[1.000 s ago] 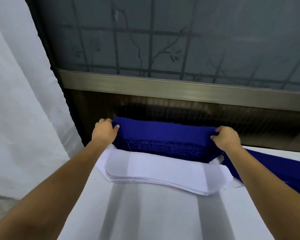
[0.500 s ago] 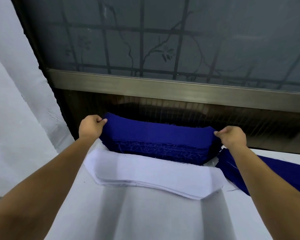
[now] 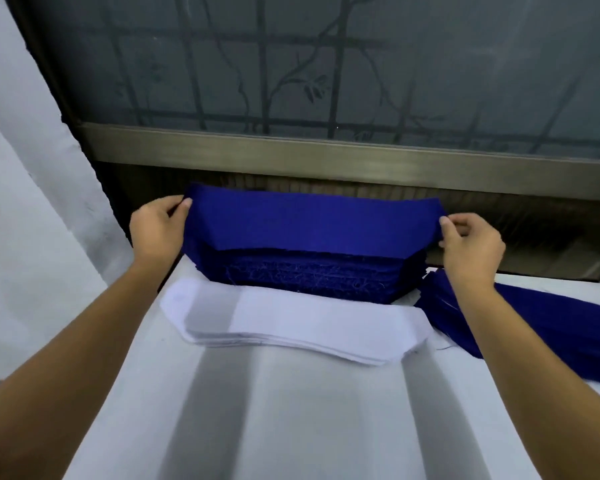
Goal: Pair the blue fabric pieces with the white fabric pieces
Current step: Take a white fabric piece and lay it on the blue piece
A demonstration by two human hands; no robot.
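Two hands hold one piece: my left hand (image 3: pixel 156 230) pinches the left end of the top blue fabric piece (image 3: pixel 312 221) and my right hand (image 3: pixel 470 245) pinches its right end, so it hangs spread just above the blue stack (image 3: pixel 312 273). That stack sits at the far edge of the white table (image 3: pixel 291 417), touching the white fabric stack (image 3: pixel 291 323) in front. More blue fabric (image 3: pixel 551 320) lies under my right forearm.
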